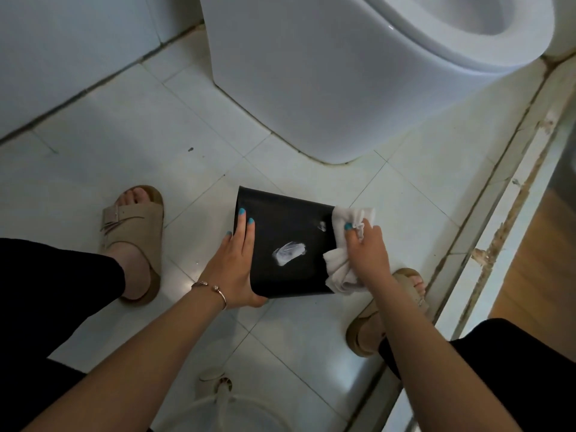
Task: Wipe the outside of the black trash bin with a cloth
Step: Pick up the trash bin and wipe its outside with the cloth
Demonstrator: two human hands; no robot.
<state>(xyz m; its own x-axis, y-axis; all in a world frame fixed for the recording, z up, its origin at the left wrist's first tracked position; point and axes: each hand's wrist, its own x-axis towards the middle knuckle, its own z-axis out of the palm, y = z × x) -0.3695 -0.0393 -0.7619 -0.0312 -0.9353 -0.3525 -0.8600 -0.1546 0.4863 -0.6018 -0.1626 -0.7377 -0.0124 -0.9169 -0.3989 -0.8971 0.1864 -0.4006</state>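
Pale bathroom floor tiles [311, 338]: left hand [232, 269] grips the glossy black plastic trash bin [290, 241], steadying it while right hand [367, 247] clutches a crumpled white cloth [344, 241] against its side.

I'm squatting on a pale tiled floor [93, 169], white toilet base [311, 73] ahead, grimy door threshold [511, 194] along its right edge
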